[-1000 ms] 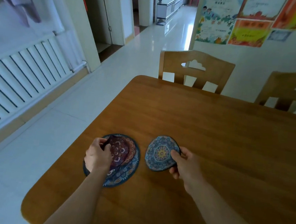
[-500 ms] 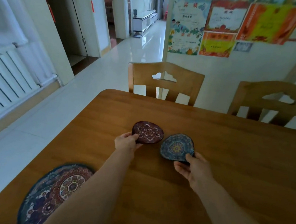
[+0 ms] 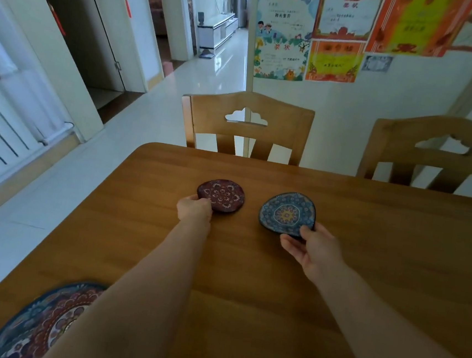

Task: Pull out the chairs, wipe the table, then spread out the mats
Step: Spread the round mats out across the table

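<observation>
A small dark red patterned mat (image 3: 223, 195) lies flat on the wooden table (image 3: 380, 250), and my left hand (image 3: 194, 208) grips its near edge. To its right, a small blue mat (image 3: 286, 212) with a yellow centre is tilted up off the table, pinched at its near edge by my right hand (image 3: 313, 249). A large blue and red round mat (image 3: 39, 324) lies at the near left corner, partly hidden by my left forearm.
Two wooden chairs stand at the table's far side, one in the middle (image 3: 247, 126) and one at the right (image 3: 435, 157). A white radiator (image 3: 3, 127) lines the left wall. Tiled floor runs along the table's left side toward a hallway.
Both hands have carried the small mats from the near left of the table toward its far side. The red mat now lies flat; the large mat stayed behind.
</observation>
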Demonstrator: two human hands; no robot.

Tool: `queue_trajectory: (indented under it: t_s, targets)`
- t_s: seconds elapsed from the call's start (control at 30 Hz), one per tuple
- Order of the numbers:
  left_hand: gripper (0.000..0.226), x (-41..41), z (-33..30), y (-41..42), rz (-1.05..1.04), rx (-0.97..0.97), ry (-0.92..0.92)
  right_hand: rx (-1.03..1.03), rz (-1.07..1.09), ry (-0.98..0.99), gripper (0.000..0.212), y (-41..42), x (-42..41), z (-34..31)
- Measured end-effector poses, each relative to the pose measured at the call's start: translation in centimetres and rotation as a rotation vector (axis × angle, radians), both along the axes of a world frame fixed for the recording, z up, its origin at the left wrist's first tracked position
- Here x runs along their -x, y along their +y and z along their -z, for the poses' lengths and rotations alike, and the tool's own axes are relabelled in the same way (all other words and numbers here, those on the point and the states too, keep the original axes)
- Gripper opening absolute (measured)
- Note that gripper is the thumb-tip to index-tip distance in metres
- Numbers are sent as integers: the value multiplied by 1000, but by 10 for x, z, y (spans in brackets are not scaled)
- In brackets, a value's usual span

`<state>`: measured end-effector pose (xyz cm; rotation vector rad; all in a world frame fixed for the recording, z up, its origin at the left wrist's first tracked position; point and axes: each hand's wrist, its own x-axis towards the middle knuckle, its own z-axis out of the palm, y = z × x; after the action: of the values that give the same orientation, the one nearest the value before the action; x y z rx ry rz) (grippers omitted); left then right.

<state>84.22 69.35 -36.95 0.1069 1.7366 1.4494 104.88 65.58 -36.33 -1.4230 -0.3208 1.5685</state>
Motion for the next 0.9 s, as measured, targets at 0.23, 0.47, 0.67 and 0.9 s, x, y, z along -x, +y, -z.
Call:
queue_trajectory:
  t_s: [0.23, 0.47, 0.67, 0.9]
  targets:
    - [39, -49, -5, -25, 256, 51, 229, 56, 107, -7, 47, -5, -39, 4]
    - [20, -151, 1, -38, 513, -25, -51, 53, 378, -122, 52, -13, -151, -4]
    - [22, -229, -1, -44, 644, -37, -152, 65, 514, -140, 49, -11, -247, -7]
    - [22, -261, -4, -48, 645, -45, -167, 54, 459, -136, 44, 11, -297, 2]
